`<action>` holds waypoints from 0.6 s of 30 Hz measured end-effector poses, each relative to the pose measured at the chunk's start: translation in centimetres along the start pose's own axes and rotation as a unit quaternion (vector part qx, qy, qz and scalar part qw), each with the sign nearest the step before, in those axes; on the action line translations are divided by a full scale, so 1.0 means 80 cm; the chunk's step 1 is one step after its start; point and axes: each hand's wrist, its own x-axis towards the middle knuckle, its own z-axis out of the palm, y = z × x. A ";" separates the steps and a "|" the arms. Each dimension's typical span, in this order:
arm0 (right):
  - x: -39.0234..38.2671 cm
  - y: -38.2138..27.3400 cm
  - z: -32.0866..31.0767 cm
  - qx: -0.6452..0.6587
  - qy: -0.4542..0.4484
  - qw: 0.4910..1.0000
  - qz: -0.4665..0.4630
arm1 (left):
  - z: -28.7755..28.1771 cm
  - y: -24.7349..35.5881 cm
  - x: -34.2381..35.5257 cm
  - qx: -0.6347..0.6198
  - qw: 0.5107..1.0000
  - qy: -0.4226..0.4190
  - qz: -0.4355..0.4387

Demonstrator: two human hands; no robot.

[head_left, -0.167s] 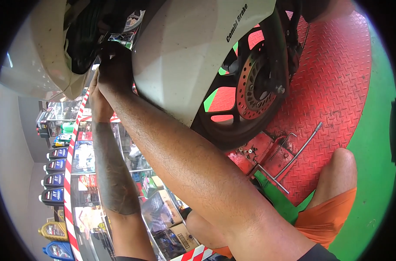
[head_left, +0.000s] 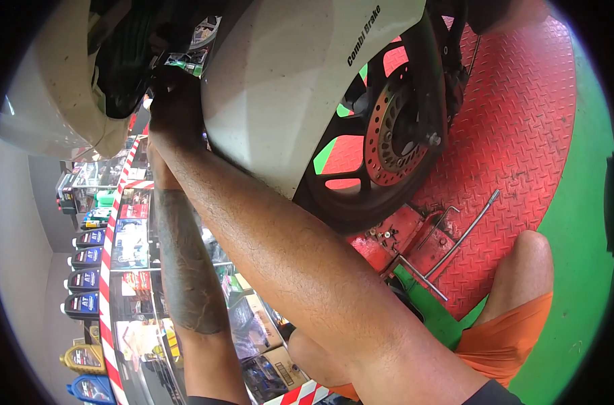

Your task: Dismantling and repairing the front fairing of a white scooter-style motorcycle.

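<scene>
A scooter's white front fender (head_left: 273, 88) fills the upper middle, with the black front wheel (head_left: 344, 202) and its drilled brake disc (head_left: 396, 145) to its right. My right hand (head_left: 175, 111) is raised into the dark gap between the fender and the white body panel (head_left: 57, 94) on the left. Its fingers are curled beside the black underside parts (head_left: 121, 74); shadow hides what they grip, if anything. My left hand (head_left: 162, 169) is up behind the right wrist, showing only a small part near its wrist. Its fingers are hidden.
The wheel stands over a red diamond-plate platform (head_left: 516, 115) with a bent metal bar (head_left: 463, 239), beside the green floor (head_left: 556, 304). At left, several oil bottles (head_left: 84, 280) line up by red-and-white striped tape (head_left: 106, 270) and a glass display case (head_left: 131, 243). My bare knee (head_left: 526, 260) is at right.
My left forearm has shifted slightly right, and the left hand has slipped further behind the right wrist. The right hand stays in almost the same place.
</scene>
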 end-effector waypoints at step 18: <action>-0.006 -0.015 -0.010 -0.248 -0.046 0.968 -0.018 | 0.022 0.020 -0.030 0.095 0.995 -0.007 0.032</action>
